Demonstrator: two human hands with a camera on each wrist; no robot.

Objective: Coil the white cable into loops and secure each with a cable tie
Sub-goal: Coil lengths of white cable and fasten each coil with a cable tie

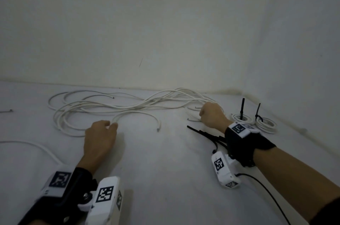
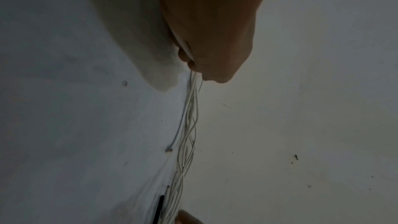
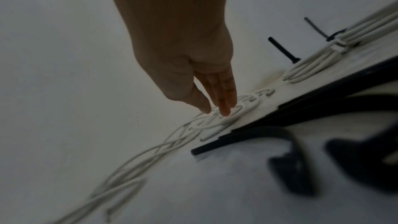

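Observation:
A long tangle of white cable (image 1: 128, 107) sprawls over the white surface by the wall. My left hand (image 1: 111, 125) pinches one strand of it, which arcs right to a free end (image 1: 158, 129). In the left wrist view the curled fingers (image 2: 183, 55) hold that strand, and the bundle (image 2: 189, 125) runs away beyond. My right hand (image 1: 209, 114) rests over the tangle's right end. Its straight fingertips (image 3: 225, 112) touch small cable loops (image 3: 215, 122) and hold nothing. A bunch of loose black cable ties (image 1: 204, 133) lies just beneath that wrist.
Two small white coils (image 1: 239, 118) (image 1: 266, 125), each bound with an upright black tie, sit at the far right near the wall corner. Another white cable (image 1: 36, 146) curves in from the left edge. The wall stands directly behind the tangle.

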